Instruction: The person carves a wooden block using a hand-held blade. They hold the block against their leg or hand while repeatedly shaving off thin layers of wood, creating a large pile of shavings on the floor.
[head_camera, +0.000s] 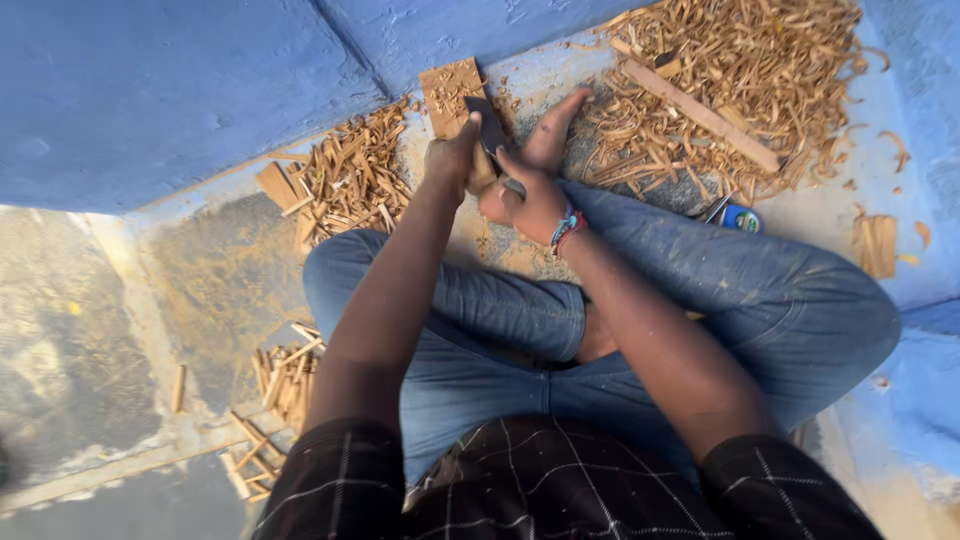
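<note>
We count two hands at work, both ours, meeting in front of our crossed legs in blue jeans (700, 270) on the floor (200, 290). We see one dark blade (490, 125), one flat wooden block (452, 95) standing behind it, one long wooden strip (700, 113) lying across the big heap of curled shavings (740, 70) at upper right, and three looser heaps of split wood sticks: one (350, 175) left of the block, and two smaller ones (288, 378) (250, 455) beside our left knee. One small blue object (740, 218) lies by our right knee; we cannot tell what it is.

Our left hand (452, 160) is closed in a fist around a pale wooden piece (483, 170), just under the blade. Our right hand (530, 195), with a coloured band (566, 230) on the wrist, is curled shut around the blade's lower end, touching the left hand. Our bare foot (552, 130) rests just behind the hands, its toes beside the block. The blade stands tilted, its tip close to the block's lower right corner.
</note>
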